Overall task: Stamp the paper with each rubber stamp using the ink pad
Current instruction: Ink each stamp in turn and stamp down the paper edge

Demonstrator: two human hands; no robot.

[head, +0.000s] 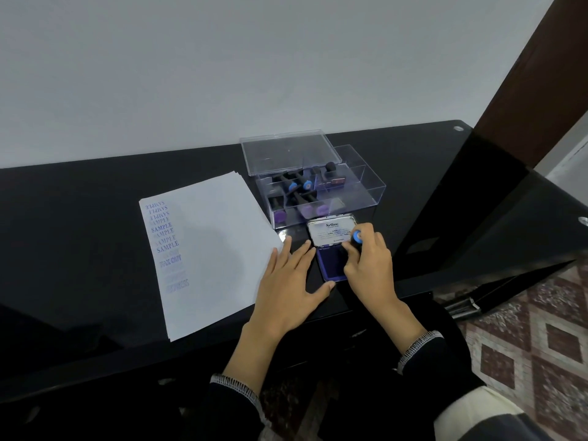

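Rubber stamp [355, 240] w/ blue-capped handle is pressed down on the ink pad [331, 264] — the inking step, by the look of it. Right hand [369, 261] grips the handle, fingers closed round it. Left hand [288, 286] lies flat & open, thumb touching the pad's near edge, steadying it. Pad's lid [331, 232] stands open at the far side. Paper [219, 237], left of the pad, already has a column of prints. Next: lift & carry left to a bare patch — press square. More stamps wait in the clear box [350, 192] beyond.
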